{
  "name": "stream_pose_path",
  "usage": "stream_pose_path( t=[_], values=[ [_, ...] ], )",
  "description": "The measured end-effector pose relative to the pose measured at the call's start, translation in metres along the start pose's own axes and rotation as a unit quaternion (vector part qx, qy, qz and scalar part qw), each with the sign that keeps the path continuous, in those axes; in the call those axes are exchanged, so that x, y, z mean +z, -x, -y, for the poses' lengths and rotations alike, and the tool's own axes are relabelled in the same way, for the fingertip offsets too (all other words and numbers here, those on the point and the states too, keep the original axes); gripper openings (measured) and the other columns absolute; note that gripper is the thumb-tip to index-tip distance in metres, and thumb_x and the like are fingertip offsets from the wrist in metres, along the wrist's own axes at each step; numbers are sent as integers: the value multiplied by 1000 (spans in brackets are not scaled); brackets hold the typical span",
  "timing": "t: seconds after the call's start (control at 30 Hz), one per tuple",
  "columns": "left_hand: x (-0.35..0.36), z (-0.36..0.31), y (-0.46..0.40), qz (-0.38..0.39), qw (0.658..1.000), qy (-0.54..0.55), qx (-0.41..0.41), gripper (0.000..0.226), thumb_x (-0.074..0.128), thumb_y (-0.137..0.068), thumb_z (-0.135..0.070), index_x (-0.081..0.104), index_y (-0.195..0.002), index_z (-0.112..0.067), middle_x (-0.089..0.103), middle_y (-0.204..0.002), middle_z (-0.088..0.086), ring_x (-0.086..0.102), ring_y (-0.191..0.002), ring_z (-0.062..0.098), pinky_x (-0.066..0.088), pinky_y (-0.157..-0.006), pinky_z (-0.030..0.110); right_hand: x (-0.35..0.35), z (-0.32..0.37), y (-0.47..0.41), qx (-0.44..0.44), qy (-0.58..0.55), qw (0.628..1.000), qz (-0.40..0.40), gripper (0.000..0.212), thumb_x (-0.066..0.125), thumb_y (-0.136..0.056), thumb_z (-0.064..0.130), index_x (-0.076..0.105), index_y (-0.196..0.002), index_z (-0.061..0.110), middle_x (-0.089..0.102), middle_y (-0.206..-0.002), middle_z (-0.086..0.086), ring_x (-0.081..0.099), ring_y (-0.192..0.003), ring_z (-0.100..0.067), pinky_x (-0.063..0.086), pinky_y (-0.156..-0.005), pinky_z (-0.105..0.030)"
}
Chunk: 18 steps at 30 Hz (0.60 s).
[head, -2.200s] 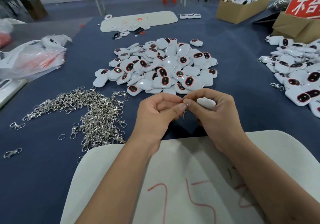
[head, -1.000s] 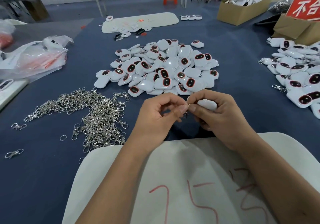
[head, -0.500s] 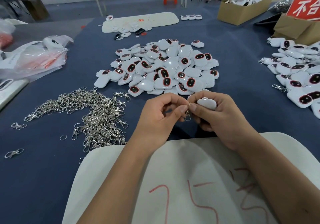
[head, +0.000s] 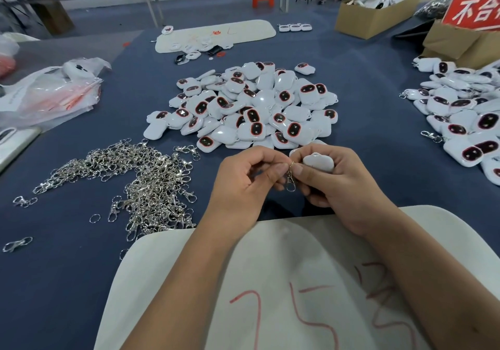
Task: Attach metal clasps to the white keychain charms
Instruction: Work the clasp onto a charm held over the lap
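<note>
We are working over a blue desk (head: 365,100), with a white board (head: 270,282) marked in red lying under our forearms. Just beyond our hands, the heap of white charms (head: 243,108) is waiting, still without clasps as far as we can tell. Well out to the right of our right hand, a second spread of charms (head: 465,111) is lying, several already showing clasps at their edges. To the left of our left hand, the tangle of metal clasps (head: 146,184) is sprawling across the desk, with a few strays near its edge.

Our right hand (head: 338,176) is gripping one white charm (head: 318,162), fingers curled round it, with thumb and forefinger also steadying the clasp. Our left hand (head: 243,179) is pinching the same clasp (head: 290,178) at its ring, the hook end dangling between the two hands. Whether the ring is already through the charm's loop we cannot tell; that joint is too small to read.

What we are risking here, we judge, is a slip: the ring is tiny and smooth, and a loosened pinch could let it spring off the loop and drop onto the desk. A ring only half threaded could also be passing as finished and come apart in the done pile.
</note>
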<state>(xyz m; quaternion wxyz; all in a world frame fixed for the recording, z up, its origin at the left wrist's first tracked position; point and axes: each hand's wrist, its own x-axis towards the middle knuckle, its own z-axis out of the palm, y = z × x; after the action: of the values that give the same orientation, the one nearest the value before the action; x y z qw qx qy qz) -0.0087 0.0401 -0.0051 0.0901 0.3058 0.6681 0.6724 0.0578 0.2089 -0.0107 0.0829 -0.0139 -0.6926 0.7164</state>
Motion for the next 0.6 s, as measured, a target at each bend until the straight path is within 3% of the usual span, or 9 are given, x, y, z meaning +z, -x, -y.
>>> stream_pose_path(
  t=[0.3,0.47,0.6],
  values=[
    [1,1,0,-7,1000,-8,-4,12,63,-96,1,72,-92,-6,68,-70,-4,62,-67,8,51,-69,19,1,1,1,-6,17,1000,-13,11,67,-100,4,69,-89,5,56,-69,-5,48,-58,-12,36,-45,-20],
    [5,2,0,-17,998,-52,5,15,59,-98,3,69,-93,-7,66,-70,-9,60,-67,5,48,-69,16,5,1,2,-40,55,997,-44,12,68,-99,4,67,-87,4,55,-65,-3,43,-53,-14,35,-44,-20],
    [6,4,0,-28,993,-105,35,15,57,-98,3,67,-92,-7,66,-75,-3,61,-69,9,50,-70,21,9,1,3,-73,88,991,-64,15,69,-98,3,67,-84,7,55,-63,1,43,-52,-14,36,-46,-20]
  ],
)
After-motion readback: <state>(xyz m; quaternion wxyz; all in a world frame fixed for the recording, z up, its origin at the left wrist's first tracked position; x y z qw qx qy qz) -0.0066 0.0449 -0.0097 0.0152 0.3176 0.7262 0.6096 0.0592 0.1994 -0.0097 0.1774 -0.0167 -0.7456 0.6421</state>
